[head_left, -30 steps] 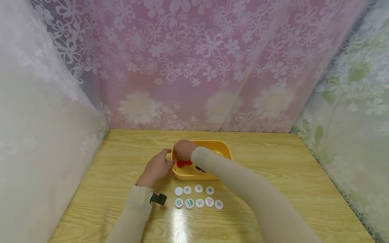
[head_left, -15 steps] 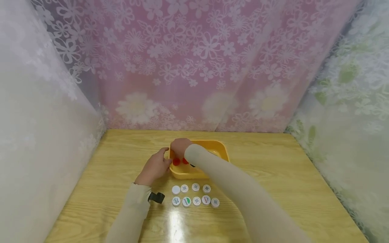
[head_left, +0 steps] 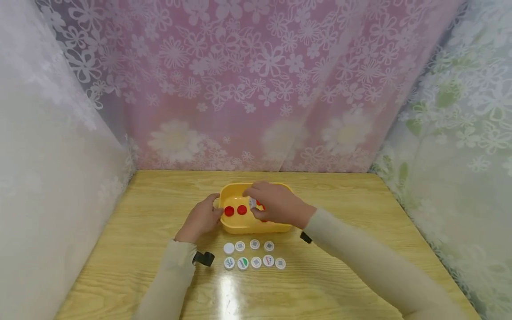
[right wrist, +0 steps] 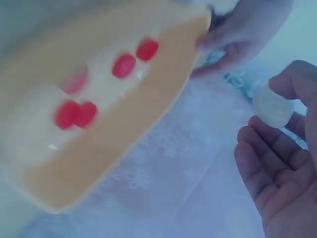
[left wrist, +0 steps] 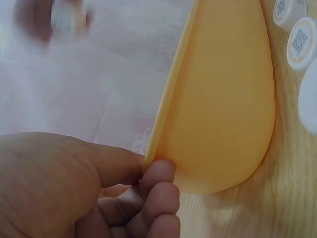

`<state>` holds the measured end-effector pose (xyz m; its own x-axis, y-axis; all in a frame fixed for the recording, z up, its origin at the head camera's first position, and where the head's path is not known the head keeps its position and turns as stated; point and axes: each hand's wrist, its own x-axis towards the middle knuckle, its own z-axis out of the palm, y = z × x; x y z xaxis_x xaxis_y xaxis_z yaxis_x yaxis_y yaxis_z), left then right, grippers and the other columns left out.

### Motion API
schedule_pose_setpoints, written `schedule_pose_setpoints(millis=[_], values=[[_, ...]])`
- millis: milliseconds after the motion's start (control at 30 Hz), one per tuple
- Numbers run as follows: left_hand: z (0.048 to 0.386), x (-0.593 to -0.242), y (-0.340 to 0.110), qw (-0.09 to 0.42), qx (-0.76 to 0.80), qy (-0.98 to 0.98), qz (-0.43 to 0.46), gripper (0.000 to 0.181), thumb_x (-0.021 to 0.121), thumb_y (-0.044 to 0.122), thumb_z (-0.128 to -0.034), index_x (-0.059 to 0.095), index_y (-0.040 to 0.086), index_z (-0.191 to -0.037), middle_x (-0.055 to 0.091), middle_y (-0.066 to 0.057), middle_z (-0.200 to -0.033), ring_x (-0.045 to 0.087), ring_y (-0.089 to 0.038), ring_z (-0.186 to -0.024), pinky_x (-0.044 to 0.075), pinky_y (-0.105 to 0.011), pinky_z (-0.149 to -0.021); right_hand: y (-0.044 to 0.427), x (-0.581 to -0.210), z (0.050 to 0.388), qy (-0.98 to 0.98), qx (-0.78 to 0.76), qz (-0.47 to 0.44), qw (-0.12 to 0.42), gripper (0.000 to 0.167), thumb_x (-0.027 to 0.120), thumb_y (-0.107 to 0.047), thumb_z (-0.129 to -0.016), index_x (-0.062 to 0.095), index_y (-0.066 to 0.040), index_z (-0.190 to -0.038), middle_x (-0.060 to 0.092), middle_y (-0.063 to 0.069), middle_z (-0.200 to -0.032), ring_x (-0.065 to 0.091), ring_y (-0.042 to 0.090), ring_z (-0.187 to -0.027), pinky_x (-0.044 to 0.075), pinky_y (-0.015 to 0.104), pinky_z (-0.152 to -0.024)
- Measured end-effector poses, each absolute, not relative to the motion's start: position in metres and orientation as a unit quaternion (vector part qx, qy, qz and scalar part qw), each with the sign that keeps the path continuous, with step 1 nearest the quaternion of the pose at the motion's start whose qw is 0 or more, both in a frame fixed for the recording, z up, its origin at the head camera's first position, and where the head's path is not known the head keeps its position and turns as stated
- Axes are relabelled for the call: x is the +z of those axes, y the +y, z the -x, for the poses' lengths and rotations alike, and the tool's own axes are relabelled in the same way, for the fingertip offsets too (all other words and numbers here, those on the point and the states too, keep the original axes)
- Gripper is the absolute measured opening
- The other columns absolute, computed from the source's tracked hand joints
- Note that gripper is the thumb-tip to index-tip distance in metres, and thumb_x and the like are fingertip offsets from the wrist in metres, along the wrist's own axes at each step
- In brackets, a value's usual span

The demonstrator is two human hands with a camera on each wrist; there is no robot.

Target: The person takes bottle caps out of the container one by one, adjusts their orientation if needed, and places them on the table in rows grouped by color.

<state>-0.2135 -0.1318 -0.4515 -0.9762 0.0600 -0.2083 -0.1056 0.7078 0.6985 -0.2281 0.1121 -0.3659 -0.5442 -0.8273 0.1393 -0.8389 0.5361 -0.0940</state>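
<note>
Nine white caps [head_left: 256, 262] lie in two rows on the wooden table [head_left: 328, 284], on the near side of the yellow tray [head_left: 256, 230], in the head view. My left hand [head_left: 198, 218] is at the left end of the tray. My right hand [head_left: 278, 204] is above the tray, thumb and fingers set around a held white cap [head_left: 252, 203]. Two red caps [head_left: 242, 210] lie uncovered inside; my right hand partly hides others.

Left wrist view: my left thumb and curled fingers pinch the tray rim, a contact too small to resolve in the head view. A printed square code [left wrist: 299, 41] is sharp on one table cap. My right hand and its cap are a blur at upper left.

Right wrist view: five red caps are countable in the tray, though blurred. My right thumb and a finger pinch the held cap, spaced only by it; the remaining fingers extend, slightly bent.
</note>
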Motion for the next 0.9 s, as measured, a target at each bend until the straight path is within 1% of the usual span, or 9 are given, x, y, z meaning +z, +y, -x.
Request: schedule_pose_setpoints(millis=[67,133,200,300,467,600,767,900], values=[[0.213,-0.452,-0.131,0.109,0.385,0.917,0.014,0.062,0.06,0.026,-0.106,0.034,0.009,-0.16,0.066,-0.006,-0.082,0.059,-0.019,-0.068,0.049,-0.029,-0.063,0.137,-0.376,0.205,-0.868,0.088,-0.483,0.072,0.024,0.076,-0.019,-0.092,0.071,-0.015,-0.115,0.068,-0.004,-0.103,0.058,0.011,-0.083,0.054,0.026,-0.074],[0.214,-0.453,-0.131,0.105,0.384,0.917,0.013,0.062,0.06,0.026,-0.1059,0.035,0.01,-0.16,0.066,-0.006,-0.081,0.059,-0.019,-0.067,0.049,-0.03,-0.062,0.159,-0.393,0.187,-0.864,0.089,-0.487,0.089,0.019,0.079,-0.02,-0.09,0.071,-0.018,-0.107,0.067,-0.006,-0.097,0.058,0.01,-0.081,0.054,0.025,-0.074],[0.214,-0.454,-0.131,0.101,0.383,0.918,0.011,0.061,0.06,0.025,-0.106,0.035,0.01,-0.16,0.065,-0.005,-0.081,0.059,-0.019,-0.067,0.049,-0.03,-0.062,0.175,-0.411,0.174,-0.869,0.082,-0.479,0.089,0.018,0.082,-0.022,-0.089,0.071,-0.019,-0.103,0.066,-0.008,-0.093,0.058,0.008,-0.078,0.054,0.024,-0.072],[0.215,-0.456,-0.131,0.104,0.383,0.918,0.012,0.061,0.06,0.026,-0.106,0.035,0.011,-0.16,0.066,-0.005,-0.082,0.06,-0.019,-0.067,0.049,-0.03,-0.063,0.195,-0.436,0.163,-0.886,0.078,-0.451,0.067,0.017,0.083,-0.024,-0.088,0.069,-0.021,-0.096,0.064,-0.011,-0.088,0.055,0.005,-0.073,0.053,0.024,-0.069],[0.216,-0.456,-0.132,0.104,0.386,0.917,0.015,0.061,0.06,0.026,-0.1059,0.035,0.012,-0.16,0.066,-0.005,-0.083,0.06,-0.019,-0.067,0.05,-0.03,-0.063,0.211,-0.463,0.165,-0.905,0.108,-0.41,0.032,0.016,0.082,-0.024,-0.09,0.066,-0.024,-0.089,0.064,-0.015,-0.085,0.054,0.0,-0.071,0.054,0.024,-0.068],[0.215,-0.457,-0.132,0.104,0.383,0.918,0.019,0.061,0.06,0.026,-0.1058,0.035,0.012,-0.16,0.066,-0.004,-0.083,0.06,-0.019,-0.069,0.05,-0.03,-0.064,0.209,-0.475,0.171,-0.904,0.101,-0.416,0.009,0.018,0.08,-0.024,-0.093,0.064,-0.025,-0.083,0.064,-0.014,-0.082,0.052,0.0,-0.069,0.051,0.023,-0.067],[0.215,-0.458,-0.133,0.106,0.383,0.917,0.017,0.062,0.061,0.027,-0.1057,0.035,0.012,-0.16,0.066,-0.003,-0.084,0.06,-0.018,-0.069,0.05,-0.03,-0.064,0.203,-0.479,0.174,-0.901,0.063,-0.429,0.001,0.023,0.079,-0.02,-0.093,0.063,-0.022,-0.077,0.066,-0.01,-0.083,0.052,0.003,-0.07,0.049,0.024,-0.064],[0.215,-0.459,-0.133,0.102,0.385,0.917,0.015,0.062,0.061,0.026,-0.1054,0.035,0.011,-0.16,0.066,-0.004,-0.083,0.06,-0.018,-0.068,0.049,-0.03,-0.062,0.2,-0.477,0.175,-0.906,0.057,-0.419,-0.005,0.023,0.079,-0.02,-0.093,0.062,-0.022,-0.078,0.059,-0.011,-0.077,0.045,0.003,-0.066,0.045,0.022,-0.061]])
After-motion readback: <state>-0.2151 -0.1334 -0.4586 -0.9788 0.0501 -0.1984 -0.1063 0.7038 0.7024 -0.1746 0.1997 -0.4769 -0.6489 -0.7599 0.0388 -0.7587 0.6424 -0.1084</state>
